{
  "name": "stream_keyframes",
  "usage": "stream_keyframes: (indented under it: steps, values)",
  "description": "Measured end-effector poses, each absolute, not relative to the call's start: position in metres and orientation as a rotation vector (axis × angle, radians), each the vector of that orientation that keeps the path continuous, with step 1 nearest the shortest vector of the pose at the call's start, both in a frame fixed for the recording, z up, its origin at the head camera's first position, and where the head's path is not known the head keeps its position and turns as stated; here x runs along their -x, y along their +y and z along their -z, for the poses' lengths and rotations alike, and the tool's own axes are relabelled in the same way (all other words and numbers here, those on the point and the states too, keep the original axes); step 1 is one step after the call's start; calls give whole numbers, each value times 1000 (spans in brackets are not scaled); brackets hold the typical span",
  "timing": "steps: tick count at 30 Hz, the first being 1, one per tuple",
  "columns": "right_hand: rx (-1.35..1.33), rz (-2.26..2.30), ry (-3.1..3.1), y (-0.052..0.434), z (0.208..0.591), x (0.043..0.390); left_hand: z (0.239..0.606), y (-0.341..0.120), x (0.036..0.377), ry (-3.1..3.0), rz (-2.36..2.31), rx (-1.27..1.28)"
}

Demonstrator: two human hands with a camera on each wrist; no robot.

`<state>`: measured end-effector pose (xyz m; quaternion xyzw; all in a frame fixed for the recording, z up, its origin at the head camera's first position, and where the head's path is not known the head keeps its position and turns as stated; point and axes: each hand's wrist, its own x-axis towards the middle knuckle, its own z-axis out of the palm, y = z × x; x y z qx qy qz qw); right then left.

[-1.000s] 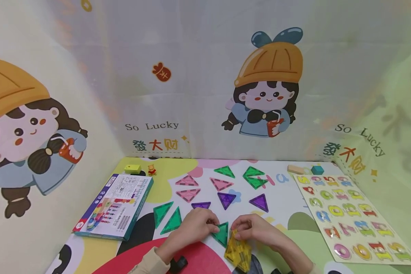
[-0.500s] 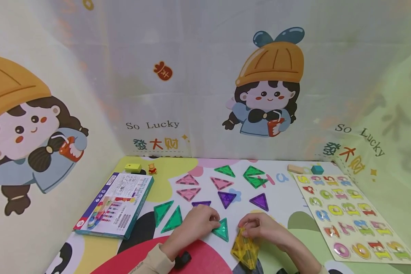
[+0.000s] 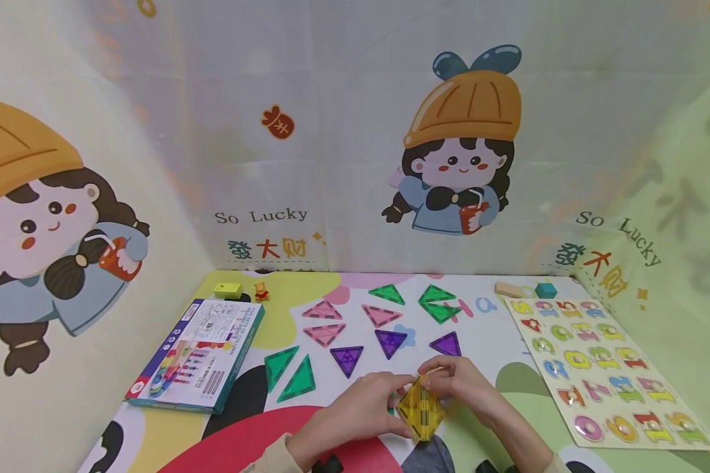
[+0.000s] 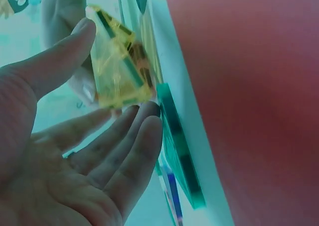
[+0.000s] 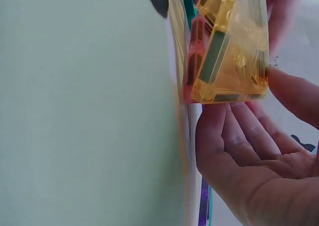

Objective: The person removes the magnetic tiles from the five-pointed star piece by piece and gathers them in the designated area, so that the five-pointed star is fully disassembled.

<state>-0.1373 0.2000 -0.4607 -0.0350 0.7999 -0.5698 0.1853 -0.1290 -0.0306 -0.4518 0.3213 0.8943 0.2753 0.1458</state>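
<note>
Yellow translucent triangular tiles [image 3: 421, 412], joined into a small peaked form, sit at lower centre of the tabletop [image 3: 497, 341], cupped between left hand [image 3: 363, 412] and right hand [image 3: 458, 387], fingers nearly straight, touching its sides; green, pink and purple triangles [image 3: 346, 359] lie flat, unused.

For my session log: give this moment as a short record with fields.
held thing: stack of yellow translucent plastic triangle tiles
left hand: fingers straight, touching the stack's left side
right hand: fingers touching the stack's right side
surface: colourful printed play mat
nearby: purple translucent triangle tile; two green translucent triangle tiles
left edge: printed cardboard box
right edge: wooden number puzzle board
</note>
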Motion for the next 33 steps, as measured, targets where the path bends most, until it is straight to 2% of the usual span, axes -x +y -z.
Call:
stream_keyframes:
  steps: [7,16,33]
  values:
    - [90,1667,2190,202,461,137,451,-21,125,2633,-765,-1071]
    - [176,1703,2055,212,466,137,453,-16,122,2640,-660,-1128]
    - [300,1516,2132,217,462,130,458,-2,136,2584,-930,-956]
